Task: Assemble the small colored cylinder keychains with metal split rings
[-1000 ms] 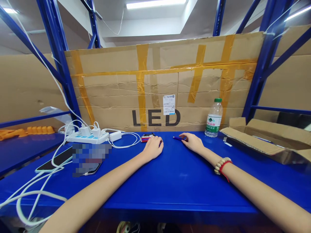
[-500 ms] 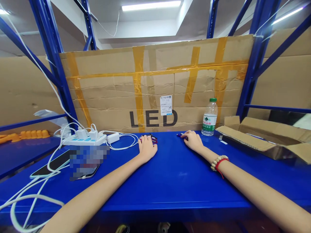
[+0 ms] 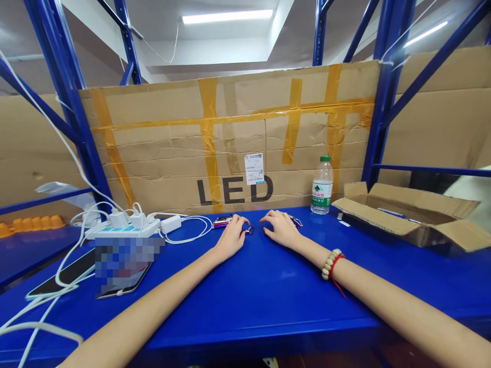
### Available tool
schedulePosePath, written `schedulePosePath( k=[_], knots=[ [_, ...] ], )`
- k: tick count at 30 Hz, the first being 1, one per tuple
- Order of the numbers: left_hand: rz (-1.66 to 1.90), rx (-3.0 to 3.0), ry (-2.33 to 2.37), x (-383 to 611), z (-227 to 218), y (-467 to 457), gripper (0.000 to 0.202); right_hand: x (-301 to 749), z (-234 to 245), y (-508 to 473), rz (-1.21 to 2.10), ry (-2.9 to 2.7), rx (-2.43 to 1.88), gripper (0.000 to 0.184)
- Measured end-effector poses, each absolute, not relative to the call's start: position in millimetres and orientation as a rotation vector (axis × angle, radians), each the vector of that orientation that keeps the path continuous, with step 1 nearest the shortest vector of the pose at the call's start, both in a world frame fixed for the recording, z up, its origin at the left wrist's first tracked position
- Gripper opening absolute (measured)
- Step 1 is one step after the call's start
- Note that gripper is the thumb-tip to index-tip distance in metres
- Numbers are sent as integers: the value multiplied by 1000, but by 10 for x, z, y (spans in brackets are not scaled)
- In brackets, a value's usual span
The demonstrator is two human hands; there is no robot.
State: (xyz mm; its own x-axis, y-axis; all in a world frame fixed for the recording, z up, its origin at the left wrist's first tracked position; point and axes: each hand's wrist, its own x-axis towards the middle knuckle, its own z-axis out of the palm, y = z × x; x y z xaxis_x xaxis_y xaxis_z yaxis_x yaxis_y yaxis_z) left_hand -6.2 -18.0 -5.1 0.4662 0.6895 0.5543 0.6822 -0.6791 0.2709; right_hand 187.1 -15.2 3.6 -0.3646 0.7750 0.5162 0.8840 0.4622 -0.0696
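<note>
My left hand (image 3: 230, 240) rests at the back of the blue table, its thumb and fingers pinched on a small red item with a loop (image 3: 249, 230), partly hidden by the fingers. Beside and behind that hand lie several slim, shiny red and dark pieces (image 3: 221, 222), too small to name. To the right, my right hand (image 3: 282, 228) has its fingers apart, curved toward the left hand, with nothing seen in them. Just beyond its back lies a small dark purple item with a metal loop (image 3: 296, 221), partly covered by the hand.
A water bottle (image 3: 321, 186) and an open cardboard box (image 3: 383, 217) with a pen-like thing stand at the right. On the left are a power strip (image 3: 148, 227), white cables (image 3: 61, 278) and a phone (image 3: 65, 276). A large taped cardboard sheet (image 3: 172, 153) closes the back.
My right hand has come left toward my left hand, leaving the purple item behind it. A red loop now shows at my left fingertips. The view has shifted slightly right.
</note>
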Motion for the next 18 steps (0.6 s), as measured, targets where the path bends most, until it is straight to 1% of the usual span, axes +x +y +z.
schedulePosePath(
  k=[3, 6, 11, 15, 18],
  knots=[
    [966, 2687, 1407, -54, -43, -193, 23, 1991, 36, -96, -356, -2111, -1599, 31],
    [858, 2668, 1684, -47, -33, -215, 21, 2148, 28, -39, -367, -2059, -1736, 33],
    [727, 2573, 2066, -50, -29, -245, 27, 2224, 30, -24, -253, -2071, -1814, 33],
    [791, 2543, 2075, -63, -40, -237, 29, 2176, 26, -27, -153, -2113, -1767, 31],
    [941, 2540, 1908, -63, -47, -207, 21, 2142, -2, -3, -96, -2229, -1602, 27]
  ],
)
